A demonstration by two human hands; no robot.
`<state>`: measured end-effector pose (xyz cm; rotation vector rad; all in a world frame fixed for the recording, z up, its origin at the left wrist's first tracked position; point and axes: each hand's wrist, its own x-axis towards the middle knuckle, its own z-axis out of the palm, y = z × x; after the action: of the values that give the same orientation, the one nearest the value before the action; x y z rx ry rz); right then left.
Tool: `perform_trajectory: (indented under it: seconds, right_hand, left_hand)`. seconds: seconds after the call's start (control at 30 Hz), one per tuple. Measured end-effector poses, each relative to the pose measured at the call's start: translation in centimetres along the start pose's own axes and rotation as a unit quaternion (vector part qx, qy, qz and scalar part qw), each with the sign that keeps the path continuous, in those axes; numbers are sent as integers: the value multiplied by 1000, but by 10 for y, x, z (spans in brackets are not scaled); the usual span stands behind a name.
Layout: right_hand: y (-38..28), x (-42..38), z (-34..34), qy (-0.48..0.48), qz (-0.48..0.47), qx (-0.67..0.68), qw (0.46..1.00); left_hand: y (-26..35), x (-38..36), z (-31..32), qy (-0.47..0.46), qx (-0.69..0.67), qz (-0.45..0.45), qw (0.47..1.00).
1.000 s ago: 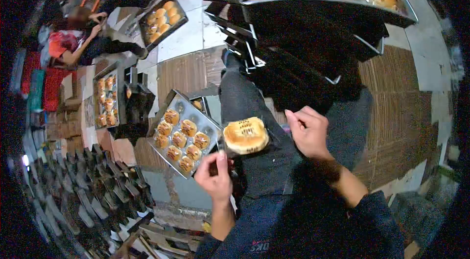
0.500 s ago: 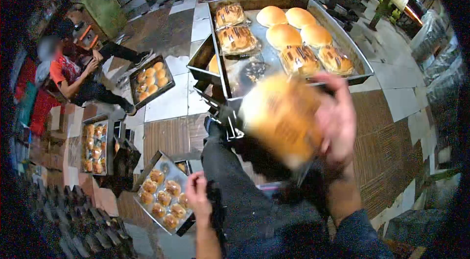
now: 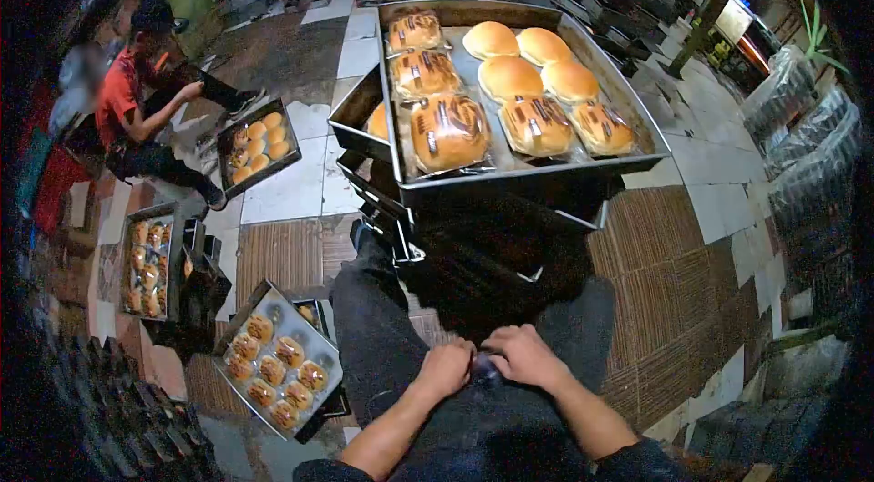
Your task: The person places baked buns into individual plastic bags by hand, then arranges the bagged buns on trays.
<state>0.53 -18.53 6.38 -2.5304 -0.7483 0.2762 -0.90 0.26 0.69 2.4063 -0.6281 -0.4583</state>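
Observation:
My left hand (image 3: 445, 367) and my right hand (image 3: 525, 358) are close together over my lap. Both have their fingers closed, and what lies between them is too small and dark to name. Beyond them stands a large metal tray (image 3: 546, 171) on a stack of trays. Down its left side are wrapped buns with dark stripes, the nearest wrapped bun (image 3: 449, 132) filling the front left corner. Two more wrapped buns (image 3: 537, 126) sit along the front. Several plain golden buns (image 3: 509, 79) without visible wrapping lie behind those two.
Left of my leg, a tray (image 3: 320, 382) holds wrapped striped buns. Further left are another bun tray (image 3: 127, 250) and a tray of plain buns (image 3: 289, 154) beside a seated person (image 3: 127, 100). Plastic-covered stacks (image 3: 801, 136) stand at the right, dark trays at the back.
The wrapped bun that my right hand held now lies in the tray's front left corner. Both hands have come together over my lap. The view has shifted slightly.

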Motion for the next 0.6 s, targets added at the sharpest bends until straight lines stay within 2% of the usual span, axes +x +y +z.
perform_trajectory:
  seconds: [0.03,0.1,0.13,0.17,0.23,0.3,0.37,0.4,0.43,0.47,0.5,0.53,0.57,0.6]
  right_hand:
    - [12,-12,22,5,0,2,1000]
    - [26,-24,46,97,45,97,990]
    - [31,-27,47,117,34,108,987]
    - [27,-25,42,126,33,109,985]
    - [20,-22,30,98,129,237,958]
    - [27,-25,30,90,152,285,942]
    - [35,-27,30,150,3,105,983]
    - [33,-27,28,209,-30,141,967]
    - [31,-27,25,214,-33,140,966]
    - [17,-26,9,333,-3,112,936]
    - [5,-25,-11,445,27,82,891]
    - [-3,-25,-32,484,61,100,867]
    - [-9,-25,-51,520,98,117,840]
    - [-12,-23,-66,518,102,205,824]
  left_hand:
    - [5,0,3,-1,5,1,1000]
    - [17,4,5,38,20,-80,996]
    - [9,6,24,94,38,-83,991]
    - [11,8,26,95,45,-79,991]
    - [13,13,30,119,37,-119,985]
    - [22,10,18,122,1,-99,988]
    - [31,6,3,130,-37,-81,988]
    - [36,2,-5,114,-46,-83,989]
    - [36,1,-12,97,-54,-85,990]
    - [23,2,-2,136,-73,1,988]
    - [9,8,1,142,-71,5,987]
    - [-4,14,4,135,-231,31,963]
    - [-11,19,4,121,-387,57,913]
    - [5,21,-13,174,-531,-5,830]
